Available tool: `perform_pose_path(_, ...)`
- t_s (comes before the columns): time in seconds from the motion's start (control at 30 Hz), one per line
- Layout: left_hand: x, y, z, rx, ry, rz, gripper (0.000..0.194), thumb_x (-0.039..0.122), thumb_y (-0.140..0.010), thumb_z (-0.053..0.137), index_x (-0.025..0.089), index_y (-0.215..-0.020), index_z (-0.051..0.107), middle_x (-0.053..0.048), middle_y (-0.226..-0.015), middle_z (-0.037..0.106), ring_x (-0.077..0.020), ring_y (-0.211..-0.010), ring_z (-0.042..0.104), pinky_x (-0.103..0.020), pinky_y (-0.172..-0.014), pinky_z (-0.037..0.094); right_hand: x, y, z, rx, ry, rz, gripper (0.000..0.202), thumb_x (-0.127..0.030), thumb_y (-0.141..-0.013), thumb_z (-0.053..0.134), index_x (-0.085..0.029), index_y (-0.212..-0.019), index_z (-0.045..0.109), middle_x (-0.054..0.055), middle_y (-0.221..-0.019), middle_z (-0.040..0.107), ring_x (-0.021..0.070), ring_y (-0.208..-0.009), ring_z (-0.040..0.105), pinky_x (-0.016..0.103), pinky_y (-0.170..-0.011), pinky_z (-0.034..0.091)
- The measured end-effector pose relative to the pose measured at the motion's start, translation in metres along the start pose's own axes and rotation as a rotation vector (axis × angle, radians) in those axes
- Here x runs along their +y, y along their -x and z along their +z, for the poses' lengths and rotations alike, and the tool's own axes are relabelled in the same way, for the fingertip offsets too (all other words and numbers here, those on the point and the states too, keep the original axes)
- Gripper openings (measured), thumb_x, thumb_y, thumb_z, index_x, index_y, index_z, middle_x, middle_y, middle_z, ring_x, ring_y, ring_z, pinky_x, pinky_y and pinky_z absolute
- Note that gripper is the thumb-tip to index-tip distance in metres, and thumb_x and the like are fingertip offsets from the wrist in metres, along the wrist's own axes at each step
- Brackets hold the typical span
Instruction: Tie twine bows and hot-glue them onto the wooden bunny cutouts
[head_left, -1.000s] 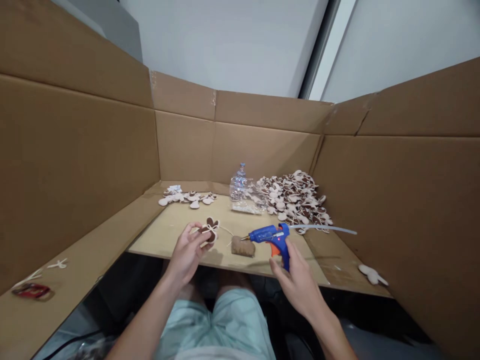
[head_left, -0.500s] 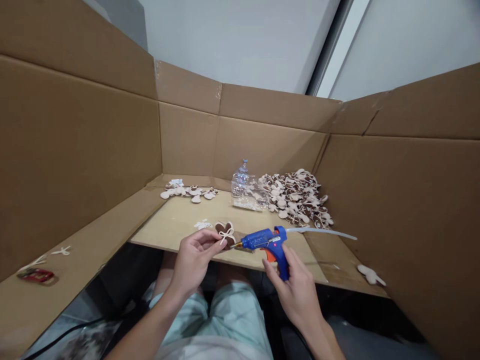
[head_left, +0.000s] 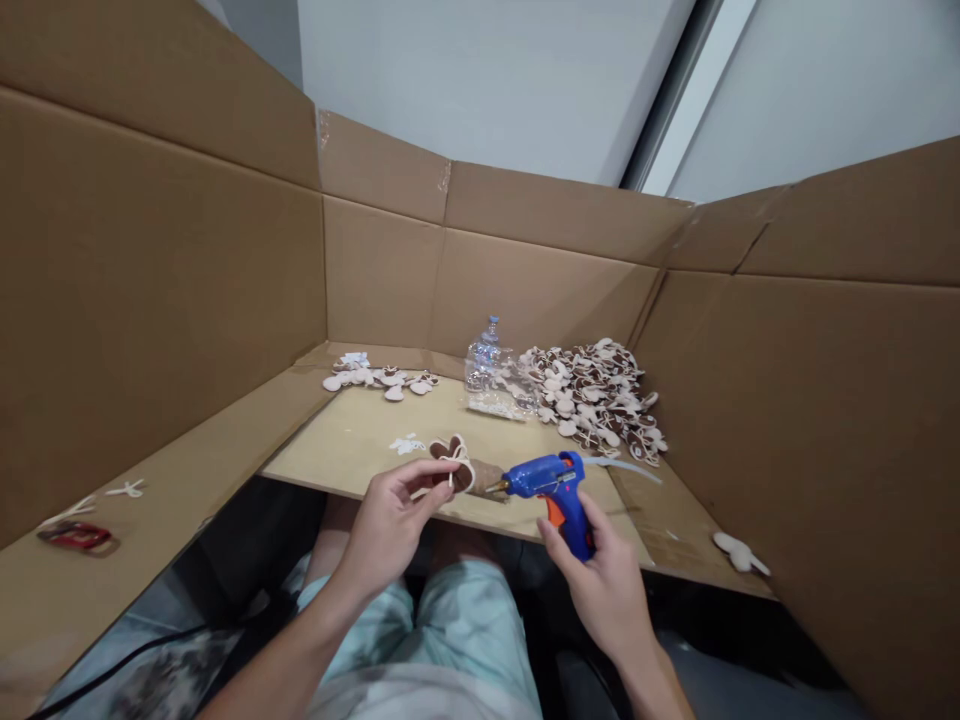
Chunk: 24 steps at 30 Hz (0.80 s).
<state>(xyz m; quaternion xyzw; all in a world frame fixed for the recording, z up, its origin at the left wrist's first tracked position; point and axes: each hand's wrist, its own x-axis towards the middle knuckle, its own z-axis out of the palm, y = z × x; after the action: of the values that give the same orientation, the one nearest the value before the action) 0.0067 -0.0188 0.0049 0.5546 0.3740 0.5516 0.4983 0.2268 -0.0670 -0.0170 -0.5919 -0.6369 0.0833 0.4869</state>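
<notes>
Between thumb and fingers, my left hand (head_left: 397, 515) pinches a brown felt piece (head_left: 465, 474) with a cream cord bow, over the board's front edge. My right hand (head_left: 604, 575) is wrapped round the handle of a blue glue gun (head_left: 544, 476) with an orange trigger. The gun's nozzle points left, a short gap from the felt piece. A clear glue stick (head_left: 626, 468) sticks out of its back. Below the nozzle lies a brownish patch (head_left: 484, 482) on the board. Small white pieces (head_left: 407, 444) lie just behind my left hand.
A large pile of brown and cream pieces (head_left: 592, 395) stands at the back right, beside a clear plastic bag (head_left: 495, 380). More pieces (head_left: 382, 378) lie back left. Red clippers (head_left: 75, 535) and cord bits rest far left. Cardboard walls (head_left: 540, 290) surround the board (head_left: 360, 430).
The glue gun has moved slightly right, and its nozzle has come away from the felt piece. The felt piece is turned differently in my left hand.
</notes>
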Motion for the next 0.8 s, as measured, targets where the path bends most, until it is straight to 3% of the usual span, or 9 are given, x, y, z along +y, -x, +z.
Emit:
perform_pose_path(0.1, -0.004, 0.004, 0.006, -0.027, 0.007, -0.02, 0.009, 0.023, -0.071, 0.074, 0.019, -0.077, 0.068, -0.001, -0.076, 0.07, -0.0155, -0.073, 0.064, -0.024, -0.068, 0.049, -0.004, 0.002, -0.001, -0.045, -0.074, 0.085, 0.036, -0.048, -0.078, 0.065, -0.017, -0.097, 0.061, -0.001, -0.068, 0.062, 0.0138, -0.056, 0.053, 0.022, -0.052, 0.045)
perform_pose_path(0.23, -0.018, 0.012, 0.021, -0.117, 0.059, -0.08, 0.018, 0.02, -0.068, 0.075, 0.018, -0.065, 0.057, 0.004, -0.062, 0.059, -0.0116, -0.062, 0.056, -0.021, -0.059, 0.043, -0.01, 0.004, -0.002, -0.129, -0.196, 0.132, 0.029, -0.044, -0.076, 0.068, -0.017, -0.085, 0.06, -0.001, -0.069, 0.063, 0.0132, -0.059, 0.053, 0.02, -0.054, 0.045)
perform_pose_path(0.37, -0.027, 0.019, 0.031, -0.209, 0.082, -0.128, 0.012, 0.019, -0.069, 0.073, 0.017, -0.062, 0.064, 0.001, -0.063, 0.062, -0.0131, -0.062, 0.057, -0.023, -0.061, 0.043, -0.015, 0.004, -0.003, -0.212, -0.346, 0.116, 0.019, -0.035, -0.076, 0.065, -0.017, -0.08, 0.061, 0.001, -0.073, 0.065, 0.0149, -0.067, 0.057, 0.022, -0.062, 0.048)
perform_pose_path(0.5, -0.025, 0.021, 0.034, -0.266, 0.062, -0.113, 0.011, 0.02, -0.07, 0.073, 0.018, -0.059, 0.072, -0.003, -0.063, 0.067, -0.0154, -0.063, 0.059, -0.025, -0.063, 0.044, -0.017, 0.003, -0.005, -0.224, -0.356, 0.147, 0.013, -0.025, -0.07, 0.066, -0.016, -0.079, 0.061, 0.001, -0.073, 0.065, 0.0151, -0.066, 0.056, 0.022, -0.061, 0.047)
perform_pose_path(0.7, -0.026, 0.027, 0.042, -0.35, 0.274, -0.178, 0.004, 0.024, -0.068, 0.077, 0.02, -0.067, 0.079, -0.005, -0.07, 0.072, -0.0163, -0.07, 0.063, -0.027, -0.072, 0.048, -0.022, 0.004, -0.009, -0.266, -0.41, 0.215, 0.02, -0.034, -0.071, 0.068, -0.017, -0.074, 0.057, -0.001, -0.067, 0.061, 0.0136, -0.06, 0.055, 0.024, -0.058, 0.047)
perform_pose_path(0.8, -0.031, 0.03, 0.047, -0.342, 0.469, -0.259, 0.014, 0.029, -0.065, 0.082, 0.02, -0.076, 0.08, -0.005, -0.076, 0.074, -0.015, -0.073, 0.064, -0.026, -0.074, 0.048, -0.026, 0.006, -0.01, -0.283, -0.464, 0.226, 0.023, -0.037, -0.074, 0.069, -0.018, -0.074, 0.057, 0.0, -0.066, 0.062, 0.0141, -0.06, 0.056, 0.024, -0.058, 0.048)
